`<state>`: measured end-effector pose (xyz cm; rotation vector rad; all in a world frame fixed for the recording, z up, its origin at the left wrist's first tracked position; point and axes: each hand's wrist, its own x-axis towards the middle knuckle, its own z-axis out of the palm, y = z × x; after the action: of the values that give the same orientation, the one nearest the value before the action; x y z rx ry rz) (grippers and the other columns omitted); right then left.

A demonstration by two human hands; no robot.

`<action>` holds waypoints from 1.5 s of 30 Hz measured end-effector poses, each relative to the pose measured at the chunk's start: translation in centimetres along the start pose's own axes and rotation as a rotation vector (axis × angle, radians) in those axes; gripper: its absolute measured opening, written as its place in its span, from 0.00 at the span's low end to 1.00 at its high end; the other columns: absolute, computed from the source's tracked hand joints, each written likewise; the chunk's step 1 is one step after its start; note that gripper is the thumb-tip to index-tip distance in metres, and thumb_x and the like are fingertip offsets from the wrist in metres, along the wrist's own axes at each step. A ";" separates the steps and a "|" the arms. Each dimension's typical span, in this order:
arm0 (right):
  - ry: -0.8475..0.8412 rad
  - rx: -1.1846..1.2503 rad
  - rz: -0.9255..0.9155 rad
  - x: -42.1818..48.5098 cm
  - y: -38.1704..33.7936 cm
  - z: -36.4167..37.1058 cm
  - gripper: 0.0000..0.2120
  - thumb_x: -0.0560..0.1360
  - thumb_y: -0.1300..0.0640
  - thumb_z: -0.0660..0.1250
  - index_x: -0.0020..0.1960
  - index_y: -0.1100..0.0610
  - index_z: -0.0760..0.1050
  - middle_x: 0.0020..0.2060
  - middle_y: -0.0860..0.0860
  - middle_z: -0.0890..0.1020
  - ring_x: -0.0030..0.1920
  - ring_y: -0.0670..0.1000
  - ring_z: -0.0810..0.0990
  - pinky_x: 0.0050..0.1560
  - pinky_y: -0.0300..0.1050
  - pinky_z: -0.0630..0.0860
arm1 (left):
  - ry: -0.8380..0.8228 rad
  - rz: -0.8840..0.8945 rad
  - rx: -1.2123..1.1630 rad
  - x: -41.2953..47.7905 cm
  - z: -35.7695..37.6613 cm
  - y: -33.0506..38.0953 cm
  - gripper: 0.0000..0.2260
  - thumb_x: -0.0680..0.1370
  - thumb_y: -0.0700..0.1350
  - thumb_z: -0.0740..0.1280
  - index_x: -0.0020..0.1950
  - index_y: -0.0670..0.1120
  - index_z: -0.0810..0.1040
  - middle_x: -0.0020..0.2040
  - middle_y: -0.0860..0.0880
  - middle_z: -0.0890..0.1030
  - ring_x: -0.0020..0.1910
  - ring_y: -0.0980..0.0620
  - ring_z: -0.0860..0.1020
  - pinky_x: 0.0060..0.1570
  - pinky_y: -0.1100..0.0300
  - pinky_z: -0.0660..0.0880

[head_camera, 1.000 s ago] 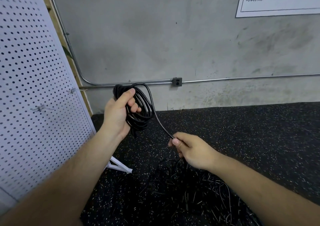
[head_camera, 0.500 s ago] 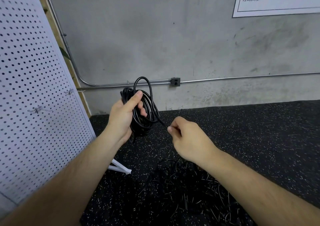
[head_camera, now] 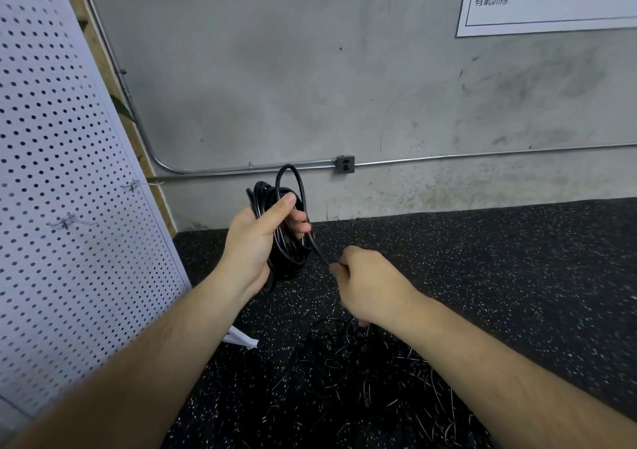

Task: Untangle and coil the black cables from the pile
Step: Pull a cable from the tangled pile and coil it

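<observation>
My left hand (head_camera: 262, 238) grips a coiled bundle of black cable (head_camera: 287, 255), held upright in front of the wall, with one loop standing above my thumb. A single strand runs from the coil down and to the right into my right hand (head_camera: 368, 286), which pinches it between curled fingers close beside the coil. Below my right hand, a tangled pile of black cables (head_camera: 365, 376) lies on the speckled black rubber floor (head_camera: 499, 276).
A white pegboard (head_camera: 69, 190) with metal hooks leans at the left; its white foot (head_camera: 241, 337) sticks out on the floor. A grey concrete wall (head_camera: 310, 86) with a metal conduit and outlet box (head_camera: 345, 164) stands behind. A white poster (head_camera: 551, 0) hangs upper right.
My right hand has risen from near the pile and moved close to the coil, drawing the strand in; another loop now stands on top of the coil in my left hand.
</observation>
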<state>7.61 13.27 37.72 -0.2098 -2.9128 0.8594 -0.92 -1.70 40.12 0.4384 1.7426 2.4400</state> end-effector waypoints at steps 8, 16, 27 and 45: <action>-0.082 -0.071 -0.358 -1.3 -0.9 -1.7 0.06 0.79 0.58 0.63 0.50 0.57 0.78 0.42 0.49 0.81 0.41 0.50 0.79 0.44 0.49 0.77 | -0.040 0.017 0.208 0.0 -0.1 -0.3 0.11 0.81 0.45 0.69 0.58 0.39 0.79 0.47 0.43 0.87 0.48 0.45 0.86 0.52 0.54 0.81; 0.302 0.156 -0.401 -0.7 -0.5 -3.5 0.06 0.78 0.49 0.71 0.50 0.50 0.79 0.40 0.43 0.83 0.41 0.43 0.81 0.45 0.41 0.78 | -0.217 -0.053 0.381 -1.1 0.8 -1.4 0.09 0.80 0.47 0.71 0.49 0.41 0.82 0.39 0.45 0.84 0.38 0.48 0.84 0.43 0.53 0.79; 0.373 0.643 -0.044 1.6 1.7 -4.3 0.18 0.71 0.44 0.77 0.53 0.54 0.76 0.40 0.46 0.77 0.35 0.42 0.73 0.37 0.31 0.69 | -0.444 -0.287 -0.147 -1.4 2.0 -0.8 0.11 0.77 0.46 0.71 0.37 0.47 0.73 0.28 0.54 0.66 0.22 0.59 0.65 0.28 0.63 0.72; -0.176 0.571 0.006 0.8 0.0 -1.7 0.31 0.77 0.62 0.67 0.74 0.48 0.57 0.36 0.48 0.75 0.22 0.38 0.72 0.26 0.32 0.67 | -0.334 -0.375 -0.316 -1.7 1.8 0.1 0.05 0.75 0.42 0.69 0.43 0.44 0.73 0.33 0.52 0.70 0.29 0.56 0.70 0.34 0.62 0.76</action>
<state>7.01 14.30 39.24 -0.0967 -2.6635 1.7295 1.29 -0.49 40.43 0.4099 1.1611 2.1676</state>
